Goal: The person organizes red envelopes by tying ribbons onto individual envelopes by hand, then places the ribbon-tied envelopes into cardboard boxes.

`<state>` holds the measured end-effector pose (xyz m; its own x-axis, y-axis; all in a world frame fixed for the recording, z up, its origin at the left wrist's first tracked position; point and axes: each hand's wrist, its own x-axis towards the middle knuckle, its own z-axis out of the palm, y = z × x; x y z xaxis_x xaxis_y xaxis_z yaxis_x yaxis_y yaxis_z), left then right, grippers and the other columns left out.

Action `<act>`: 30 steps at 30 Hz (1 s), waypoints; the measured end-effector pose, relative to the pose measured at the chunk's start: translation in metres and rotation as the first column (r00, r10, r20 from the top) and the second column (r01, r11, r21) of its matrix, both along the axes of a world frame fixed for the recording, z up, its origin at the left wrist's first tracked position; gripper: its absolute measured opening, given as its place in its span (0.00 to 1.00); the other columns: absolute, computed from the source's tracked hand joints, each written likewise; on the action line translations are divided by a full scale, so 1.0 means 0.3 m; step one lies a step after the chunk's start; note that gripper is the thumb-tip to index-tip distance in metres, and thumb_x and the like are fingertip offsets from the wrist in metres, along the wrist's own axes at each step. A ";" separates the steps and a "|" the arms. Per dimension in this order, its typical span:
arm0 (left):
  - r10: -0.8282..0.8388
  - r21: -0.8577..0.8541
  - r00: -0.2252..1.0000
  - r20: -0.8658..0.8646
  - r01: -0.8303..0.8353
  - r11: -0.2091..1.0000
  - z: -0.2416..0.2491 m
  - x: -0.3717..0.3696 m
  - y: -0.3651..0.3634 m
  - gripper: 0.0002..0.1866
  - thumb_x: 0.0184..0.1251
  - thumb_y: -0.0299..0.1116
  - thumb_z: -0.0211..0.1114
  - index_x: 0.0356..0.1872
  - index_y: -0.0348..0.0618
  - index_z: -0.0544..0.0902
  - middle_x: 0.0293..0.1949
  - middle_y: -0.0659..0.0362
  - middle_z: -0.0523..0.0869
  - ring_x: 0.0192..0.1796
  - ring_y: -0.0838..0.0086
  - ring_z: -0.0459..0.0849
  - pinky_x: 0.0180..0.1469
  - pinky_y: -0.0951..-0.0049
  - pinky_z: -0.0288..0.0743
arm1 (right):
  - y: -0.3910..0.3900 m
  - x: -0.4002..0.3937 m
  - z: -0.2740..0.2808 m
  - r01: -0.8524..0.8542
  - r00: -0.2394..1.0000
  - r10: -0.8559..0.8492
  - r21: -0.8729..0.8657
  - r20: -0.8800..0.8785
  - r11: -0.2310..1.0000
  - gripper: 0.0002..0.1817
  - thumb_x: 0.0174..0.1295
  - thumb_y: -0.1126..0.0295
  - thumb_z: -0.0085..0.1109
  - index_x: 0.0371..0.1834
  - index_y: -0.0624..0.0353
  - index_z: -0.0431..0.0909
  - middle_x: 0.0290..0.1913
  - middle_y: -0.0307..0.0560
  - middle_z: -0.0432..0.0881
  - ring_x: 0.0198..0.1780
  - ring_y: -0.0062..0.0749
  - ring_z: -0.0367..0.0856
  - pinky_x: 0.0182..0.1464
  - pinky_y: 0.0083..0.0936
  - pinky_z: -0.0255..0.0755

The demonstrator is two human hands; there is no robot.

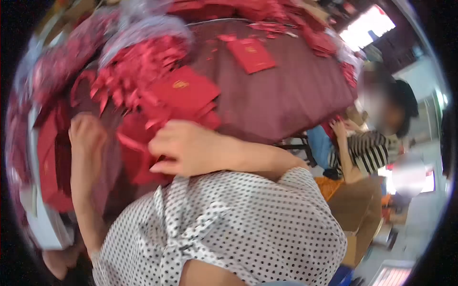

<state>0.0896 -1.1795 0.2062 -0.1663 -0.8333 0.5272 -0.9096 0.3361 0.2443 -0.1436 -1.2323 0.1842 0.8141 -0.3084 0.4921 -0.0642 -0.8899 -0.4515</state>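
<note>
While the right hand (183,150) curls shut at centre frame on a red envelope (138,152), the left hand (86,133) rests fisted at left among red scraps (129,76) on the counter (286,95); its grip I cannot tell. Better to pinch one envelope only, pulling flat.

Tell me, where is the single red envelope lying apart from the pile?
In the head view, the red envelope lies alone on the maroon tablecloth, upper middle, right of the red pile.
</note>
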 end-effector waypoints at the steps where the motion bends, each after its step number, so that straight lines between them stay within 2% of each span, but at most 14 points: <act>1: -0.016 -0.011 1.000 -0.013 0.016 1.000 -0.006 0.043 -0.007 0.04 0.48 0.23 0.58 0.25 0.38 0.72 0.34 0.52 0.73 0.43 0.55 0.71 0.47 0.60 0.63 | -0.010 -0.003 -0.004 0.014 1.000 -0.014 0.023 0.018 1.000 0.16 0.52 0.57 0.64 0.29 0.59 0.74 0.31 0.47 0.76 0.36 0.43 0.75 0.43 0.34 0.69; 5: 0.031 0.029 0.962 -0.272 -0.024 0.999 -0.055 0.057 0.026 0.03 0.54 0.22 0.59 0.27 0.37 0.73 0.32 0.52 0.74 0.40 0.57 0.74 0.44 0.64 0.67 | 0.015 0.030 0.001 0.130 0.990 -0.125 -0.089 0.060 0.988 0.21 0.43 0.51 0.69 0.29 0.56 0.75 0.29 0.42 0.74 0.38 0.39 0.71 0.42 0.35 0.66; 6: 0.060 0.065 0.936 -0.347 -0.040 0.997 -0.070 0.053 0.019 0.03 0.56 0.22 0.59 0.29 0.36 0.73 0.32 0.52 0.74 0.39 0.58 0.74 0.42 0.66 0.68 | 0.022 0.033 0.026 0.144 0.985 -0.160 -0.193 -0.069 0.971 0.21 0.40 0.50 0.70 0.27 0.55 0.75 0.29 0.40 0.74 0.40 0.36 0.69 0.46 0.37 0.62; 8: 0.102 0.105 0.899 -0.425 -0.063 0.992 -0.108 0.063 0.012 0.03 0.58 0.22 0.58 0.30 0.35 0.73 0.32 0.53 0.74 0.37 0.60 0.75 0.40 0.69 0.68 | 0.025 0.052 0.024 0.185 0.975 -0.211 -0.278 -0.064 0.943 0.22 0.38 0.49 0.69 0.26 0.54 0.75 0.29 0.39 0.75 0.41 0.35 0.68 0.50 0.39 0.57; 10: 0.028 0.009 0.849 -0.527 -0.027 1.000 -0.123 0.066 0.006 0.02 0.61 0.21 0.57 0.32 0.35 0.73 0.31 0.54 0.74 0.34 0.64 0.75 0.36 0.74 0.68 | 0.023 0.060 0.019 0.207 0.975 -0.222 -0.288 -0.020 0.935 0.24 0.37 0.47 0.69 0.26 0.54 0.74 0.29 0.40 0.75 0.41 0.36 0.68 0.52 0.42 0.54; 15: 0.081 -0.057 0.847 -0.525 -0.131 0.990 -0.139 0.084 -0.021 0.03 0.64 0.23 0.58 0.34 0.35 0.73 0.31 0.57 0.74 0.33 0.73 0.74 0.34 0.77 0.69 | 0.011 0.056 0.057 0.268 0.941 -0.297 -0.178 -0.163 0.947 0.25 0.35 0.47 0.70 0.25 0.54 0.72 0.29 0.43 0.75 0.41 0.40 0.69 0.43 0.39 0.62; 17: 0.087 -0.049 0.828 -0.554 -0.137 0.989 -0.142 0.079 -0.042 0.04 0.65 0.24 0.58 0.36 0.35 0.73 0.32 0.58 0.75 0.32 0.76 0.75 0.33 0.78 0.69 | -0.034 0.047 0.077 0.276 0.956 -0.287 -0.143 -0.062 0.951 0.21 0.36 0.56 0.71 0.23 0.55 0.69 0.27 0.42 0.74 0.35 0.38 0.69 0.35 0.33 0.65; 19: 0.109 0.090 0.524 -0.845 -0.062 0.994 -0.117 0.030 -0.068 0.08 0.67 0.26 0.57 0.45 0.37 0.71 0.34 0.59 0.76 0.33 0.80 0.76 0.33 0.79 0.71 | -0.082 0.025 0.115 0.280 0.957 -0.280 0.015 0.070 0.960 0.17 0.38 0.66 0.71 0.21 0.56 0.68 0.23 0.41 0.72 0.28 0.35 0.67 0.31 0.28 0.64; 21: 0.021 0.057 0.443 -0.896 0.067 0.996 -0.117 -0.020 -0.082 0.12 0.71 0.29 0.53 0.52 0.38 0.67 0.36 0.59 0.78 0.36 0.79 0.77 0.39 0.79 0.72 | -0.143 -0.012 0.139 0.212 0.968 -0.241 0.294 0.065 0.932 0.13 0.49 0.70 0.68 0.23 0.58 0.69 0.26 0.39 0.72 0.32 0.28 0.70 0.35 0.23 0.66; 23: -0.103 -0.006 0.312 -0.945 0.295 0.955 -0.125 -0.065 -0.103 0.12 0.72 0.30 0.50 0.52 0.39 0.70 0.39 0.60 0.79 0.42 0.77 0.78 0.48 0.77 0.71 | -0.224 -0.029 0.105 -0.060 0.950 -0.119 0.545 0.287 0.836 0.09 0.55 0.73 0.63 0.30 0.56 0.70 0.33 0.36 0.73 0.36 0.22 0.71 0.41 0.20 0.67; 25: -0.180 -0.007 0.336 -0.924 0.456 0.890 -0.108 -0.117 -0.117 0.11 0.72 0.31 0.51 0.50 0.39 0.72 0.43 0.60 0.79 0.47 0.77 0.77 0.53 0.75 0.69 | -0.301 -0.032 0.031 -0.400 0.853 -0.021 0.681 0.521 0.613 0.09 0.60 0.74 0.60 0.37 0.54 0.68 0.38 0.37 0.76 0.42 0.24 0.74 0.49 0.23 0.68; 27: -0.216 -0.059 0.268 -0.939 0.493 0.868 -0.093 -0.177 -0.122 0.11 0.71 0.31 0.55 0.48 0.37 0.74 0.44 0.61 0.78 0.50 0.80 0.74 0.55 0.77 0.67 | -0.301 -0.017 -0.031 -0.536 0.798 -0.142 0.798 0.585 0.275 0.08 0.63 0.72 0.58 0.37 0.52 0.67 0.42 0.39 0.78 0.47 0.26 0.76 0.53 0.27 0.69; 29: -0.171 0.014 0.276 -0.946 0.561 0.828 -0.097 -0.182 -0.129 0.11 0.69 0.31 0.56 0.48 0.38 0.75 0.44 0.64 0.77 0.48 0.85 0.72 0.52 0.81 0.66 | -0.318 0.001 -0.168 -0.523 0.821 -0.133 0.825 0.555 0.215 0.11 0.65 0.61 0.53 0.47 0.50 0.69 0.49 0.43 0.78 0.51 0.32 0.77 0.55 0.34 0.71; 30: -0.171 0.015 0.278 -0.945 0.560 0.829 -0.095 -0.168 -0.125 0.11 0.69 0.31 0.56 0.48 0.38 0.75 0.44 0.64 0.77 0.48 0.85 0.72 0.52 0.81 0.66 | -0.278 0.030 -0.158 -0.573 0.786 -0.137 0.793 0.603 0.205 0.08 0.65 0.64 0.55 0.43 0.50 0.69 0.47 0.41 0.78 0.51 0.31 0.76 0.55 0.33 0.70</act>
